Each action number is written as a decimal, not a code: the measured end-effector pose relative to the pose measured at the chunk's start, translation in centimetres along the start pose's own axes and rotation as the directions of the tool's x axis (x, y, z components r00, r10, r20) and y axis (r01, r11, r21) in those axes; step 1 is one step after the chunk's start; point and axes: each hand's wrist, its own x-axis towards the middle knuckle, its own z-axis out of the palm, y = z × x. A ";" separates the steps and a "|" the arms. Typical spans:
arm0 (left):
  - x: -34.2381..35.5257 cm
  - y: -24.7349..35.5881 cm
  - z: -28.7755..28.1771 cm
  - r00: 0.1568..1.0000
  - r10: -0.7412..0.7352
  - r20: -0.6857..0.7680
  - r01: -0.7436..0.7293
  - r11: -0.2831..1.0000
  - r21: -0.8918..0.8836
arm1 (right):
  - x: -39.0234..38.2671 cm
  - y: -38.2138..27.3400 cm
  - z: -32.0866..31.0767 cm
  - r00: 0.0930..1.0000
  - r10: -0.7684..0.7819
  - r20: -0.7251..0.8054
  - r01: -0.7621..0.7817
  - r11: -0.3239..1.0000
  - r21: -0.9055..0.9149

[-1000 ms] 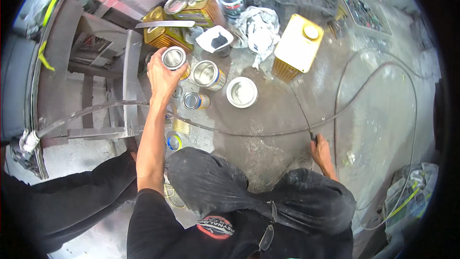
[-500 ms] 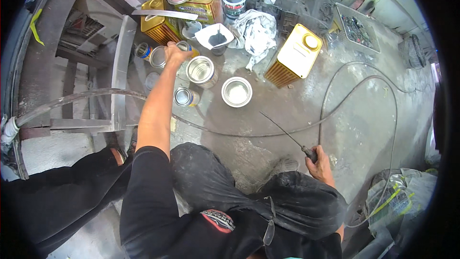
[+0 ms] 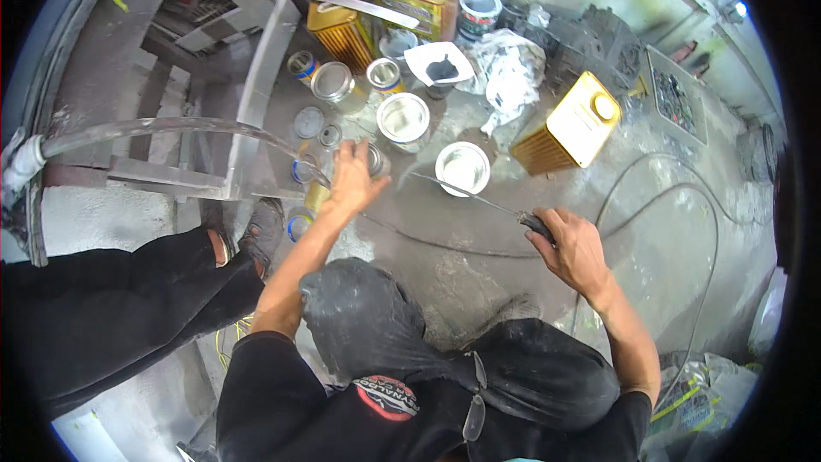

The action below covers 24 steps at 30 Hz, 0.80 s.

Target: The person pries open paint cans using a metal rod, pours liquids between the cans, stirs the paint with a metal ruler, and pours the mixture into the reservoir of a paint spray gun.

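Note:
My left hand (image 3: 349,178) is over the floor among the cans, fingers stretched and apart. It is beside a small metal can (image 3: 376,162), partly hidden behind it; whether they touch, I cannot tell. My right hand (image 3: 575,248) grips the dark handle of a long thin screwdriver (image 3: 492,203). The shaft points left and passes over or along the near side of an open can with a pale inside (image 3: 463,168). Farther back stands another open can (image 3: 403,118). Behind it are a small yellow-labelled can (image 3: 385,75) and a wider silver can (image 3: 333,82).
A tall gold tin (image 3: 569,124) stands to the right, near crumpled pale cloth (image 3: 509,77). A dark cup with a white square sheet (image 3: 419,58) sits at the back. A hose (image 3: 171,126) crosses the floor. On the left is another person's leg (image 3: 128,278).
My left hand has come back toward me from the far cans to the small near can. My right hand has risen forward, bringing the screwdriver to the open can. The view has shifted left.

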 end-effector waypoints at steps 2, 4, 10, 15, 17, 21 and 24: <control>0.4 -0.2 -0.2 1.000 -0.012 0.019 0.011 0.998 0.067 | 1.4 -0.1 -0.2 0.998 -0.054 -0.045 0.052 0.998 -0.039; 1.6 -0.5 -0.7 0.982 -0.107 0.156 0.118 0.991 -0.065 | 2.3 -0.3 -1.3 0.995 -0.034 -0.095 0.027 0.997 -0.073; 2.7 -2.8 -2.4 0.976 -0.052 0.210 0.060 0.998 -0.033 | 2.6 1.5 -4.0 0.904 0.080 -0.420 -0.117 0.991 -0.061; 1.8 -2.1 0.1 0.966 -0.012 0.259 0.027 0.998 -0.054 | 0.1 7.7 -2.8 0.811 0.237 -0.534 -0.270 0.963 0.017; 1.1 -2.1 2.0 0.974 0.009 0.228 0.008 0.997 -0.073 | -1.3 5.2 -3.5 0.837 0.216 -0.503 -0.232 0.972 0.033; -0.2 1.0 0.1 0.962 0.016 0.273 -0.006 0.999 -0.036 | -1.3 2.8 -2.3 0.931 0.086 -0.355 -0.093 0.996 -0.003; -0.9 0.7 1.3 0.928 0.203 0.312 -0.177 0.978 -0.110 | -0.9 0.3 -2.2 0.990 0.066 -0.124 -0.076 0.994 -0.077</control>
